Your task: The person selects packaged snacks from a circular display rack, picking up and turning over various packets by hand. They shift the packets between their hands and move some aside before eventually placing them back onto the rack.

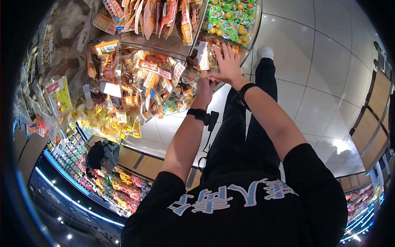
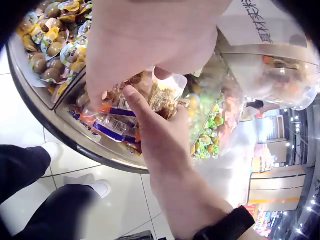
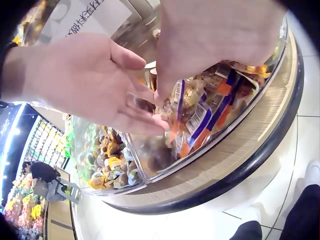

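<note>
In a clear bin lie snack packets (image 3: 196,117) with blue and orange edges and barcodes. My right hand (image 1: 227,66) is spread over them, palm down, its fingers extended. Beside it, my left hand (image 1: 204,88) reaches in at the bin's near side. The right wrist view shows this left hand (image 3: 90,82) with thumb and fingers apart, its fingertips touching clear wrapping. In the left wrist view, the left thumb lies over the packets (image 2: 117,120), and my right hand (image 2: 145,45) covers part of the bin. Some right fingertips are hidden there.
Neighbouring bins hold green-wrapped round sweets (image 1: 230,18) and bagged snacks (image 1: 140,78). A curved wooden ledge with a black edge (image 3: 240,172) runs around the display. A white sign (image 3: 95,20) stands behind the bin. Another person (image 1: 101,156) is farther off at the left.
</note>
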The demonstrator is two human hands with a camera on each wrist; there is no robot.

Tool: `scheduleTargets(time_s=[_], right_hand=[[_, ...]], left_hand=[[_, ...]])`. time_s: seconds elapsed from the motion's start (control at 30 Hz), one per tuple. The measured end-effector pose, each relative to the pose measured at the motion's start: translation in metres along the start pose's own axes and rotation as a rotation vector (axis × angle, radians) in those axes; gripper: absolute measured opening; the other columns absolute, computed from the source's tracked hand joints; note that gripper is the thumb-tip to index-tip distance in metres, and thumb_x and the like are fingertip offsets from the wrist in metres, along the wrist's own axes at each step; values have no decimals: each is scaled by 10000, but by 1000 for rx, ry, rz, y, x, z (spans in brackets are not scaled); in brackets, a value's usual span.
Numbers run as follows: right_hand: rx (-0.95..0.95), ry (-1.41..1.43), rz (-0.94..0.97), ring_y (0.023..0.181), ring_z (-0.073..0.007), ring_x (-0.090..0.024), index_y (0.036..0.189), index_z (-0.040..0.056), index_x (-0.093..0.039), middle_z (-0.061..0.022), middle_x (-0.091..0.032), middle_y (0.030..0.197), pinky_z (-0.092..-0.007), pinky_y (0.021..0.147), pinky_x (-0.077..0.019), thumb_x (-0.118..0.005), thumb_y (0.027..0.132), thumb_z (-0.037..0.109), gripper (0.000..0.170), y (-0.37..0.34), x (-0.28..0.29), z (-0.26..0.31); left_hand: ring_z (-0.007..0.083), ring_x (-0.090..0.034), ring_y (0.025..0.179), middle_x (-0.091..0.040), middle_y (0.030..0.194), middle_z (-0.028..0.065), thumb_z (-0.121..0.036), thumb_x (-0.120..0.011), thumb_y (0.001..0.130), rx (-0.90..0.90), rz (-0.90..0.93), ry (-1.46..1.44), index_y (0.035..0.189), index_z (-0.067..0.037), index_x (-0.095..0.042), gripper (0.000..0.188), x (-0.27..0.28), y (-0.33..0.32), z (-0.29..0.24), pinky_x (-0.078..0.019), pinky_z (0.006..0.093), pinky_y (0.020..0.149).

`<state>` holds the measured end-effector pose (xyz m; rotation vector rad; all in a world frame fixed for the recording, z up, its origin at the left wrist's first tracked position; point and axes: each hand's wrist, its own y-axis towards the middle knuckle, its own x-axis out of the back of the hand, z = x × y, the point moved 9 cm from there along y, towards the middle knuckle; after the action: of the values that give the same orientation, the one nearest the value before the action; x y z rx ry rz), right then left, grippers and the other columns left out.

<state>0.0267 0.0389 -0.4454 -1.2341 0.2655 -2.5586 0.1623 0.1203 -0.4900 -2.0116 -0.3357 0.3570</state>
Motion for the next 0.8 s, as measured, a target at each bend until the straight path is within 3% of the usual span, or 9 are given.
scheduleTargets(time_s=[0.03, 0.1, 0.3, 0.4, 0.5, 0.6, 0.7, 0.8], right_hand=[[-9, -17, 13, 1447, -398, -171, 1512, 129, -234, -214, -195, 1552, -608, 1125, -219, -769, 729, 437, 998, 1, -1, 1], [-15, -55, 22, 1439, -391, -192, 1507, 133, -247, -207, -207, 1549, -599, 1120, -235, -748, 748, 404, 949, 2, -3, 1], [11, -77, -52, 1361, -338, -339, 1450, 122, -352, -165, -348, 1485, -535, 1067, -330, -639, 791, 282, 737, 12, -1, -7], [18, -39, -107, 1316, -325, -390, 1420, 122, -393, -150, -409, 1438, -509, 1043, -357, -620, 789, 264, 685, 16, 5, -9], [20, -66, -124, 1296, -328, -405, 1406, 120, -407, -146, -428, 1416, -501, 1042, -354, -633, 790, 263, 672, 21, 7, -5], [22, -113, -128, 1299, -331, -396, 1408, 115, -408, -150, -418, 1420, -493, 1044, -351, -641, 802, 285, 671, 23, 12, 3], [33, -114, -122, 1305, -333, -388, 1419, 109, -401, -161, -406, 1428, -484, 1047, -355, -644, 826, 342, 682, 23, 13, 7], [25, -105, -79, 1306, -331, -386, 1414, 103, -404, -162, -417, 1409, -482, 1042, -363, -653, 823, 345, 685, 27, 10, 3]], left_hand=[[113, -534, 939, -566, 960, -12, -286, -479, 977, 2, -38, -15, 981, -136, -512, 154, 4, 4, 2, -383, 320, 966], [110, -480, 1016, -550, 1094, 8, -307, -475, 972, 7, -114, -45, 1198, -117, -542, 303, 9, 7, 2, -353, 274, 956], [118, -544, 874, -557, 1011, -33, -182, -507, 951, -78, -167, 108, 1242, -100, -477, 304, -5, -13, -22, -383, 280, 895], [178, -578, 989, -582, 1100, 10, -135, -525, 921, -45, -144, 239, 1286, -72, -458, 376, 13, 16, -7, -420, 282, 907], [233, -579, 1094, -572, 1225, 112, -144, -580, 867, -160, -169, 465, 1342, -20, -417, 517, 16, 32, -10, -469, 306, 883], [305, -588, 1099, -568, 1210, 220, -190, -644, 810, -359, -302, 769, 1363, 44, -368, 661, 15, 28, -25, -499, 375, 858], [499, -401, 1267, -348, 1370, 355, -273, -667, 789, -341, -238, 993, 1386, 98, -242, 821, 1, 21, -34, -374, 503, 1035], [456, -538, 1144, -507, 1252, 339, -314, -711, 772, -485, -374, 1230, 1340, 101, -338, 796, -5, 15, -42, -438, 469, 973]])
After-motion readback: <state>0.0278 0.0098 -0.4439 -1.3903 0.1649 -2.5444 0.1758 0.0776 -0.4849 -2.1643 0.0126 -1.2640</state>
